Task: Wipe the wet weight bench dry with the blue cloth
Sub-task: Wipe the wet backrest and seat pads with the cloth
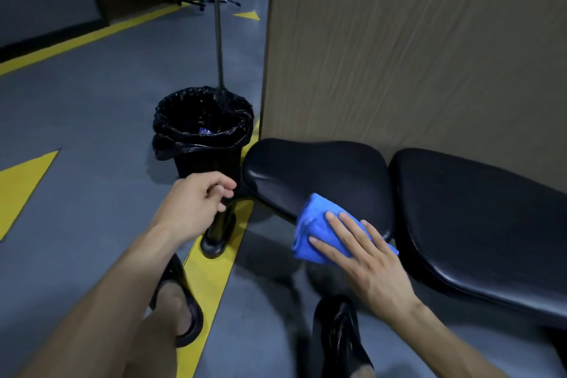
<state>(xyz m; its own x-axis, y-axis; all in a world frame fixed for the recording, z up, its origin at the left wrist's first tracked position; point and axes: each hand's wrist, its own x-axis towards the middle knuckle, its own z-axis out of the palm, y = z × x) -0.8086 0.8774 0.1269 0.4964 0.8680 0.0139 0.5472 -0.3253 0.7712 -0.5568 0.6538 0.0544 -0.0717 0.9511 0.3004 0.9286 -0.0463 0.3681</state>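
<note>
Bin (202, 138): black liner, blue scrap (205, 131) inside; beside bench (313, 169).

Two bench pads (316, 175), one blue cloth (316, 224), one bin (202, 129), two sandals (181, 304), two hands (196, 202).

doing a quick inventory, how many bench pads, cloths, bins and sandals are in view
Black padded bench pads: 2
Folded blue cloth: 1
Black bag-lined bin: 1
Black sandals: 2
Total: 6
</note>
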